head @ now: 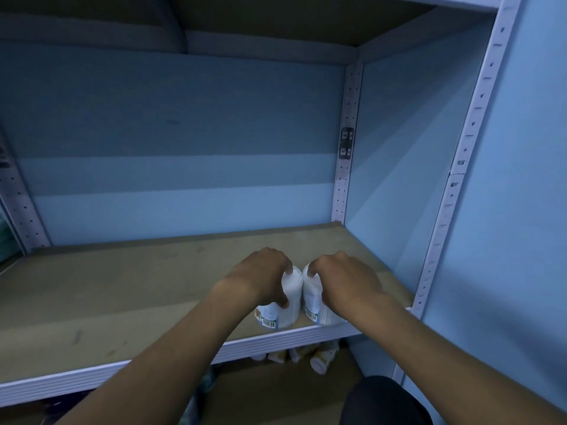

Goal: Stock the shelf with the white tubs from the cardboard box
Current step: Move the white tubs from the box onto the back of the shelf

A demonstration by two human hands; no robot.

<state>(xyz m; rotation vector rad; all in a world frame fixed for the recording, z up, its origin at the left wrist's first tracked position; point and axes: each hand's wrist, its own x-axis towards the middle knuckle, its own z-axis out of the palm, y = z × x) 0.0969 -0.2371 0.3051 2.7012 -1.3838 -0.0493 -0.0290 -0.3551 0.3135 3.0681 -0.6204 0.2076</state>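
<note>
white tubs are being set on the shelf board [122,286], lower centre: left hand [260,279] gripping the left tub [291,299], right hand [343,283] gripping the right tub [311,297]. next move, likely: letting go, then reaching for more.

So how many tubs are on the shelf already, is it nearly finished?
Only just started. Nothing stands on the shelf board yet apart from the two white tubs in hand: the left hand grips one, the right hand the other, side by side at the front edge. More containers lie below; the box is not visible.
</note>
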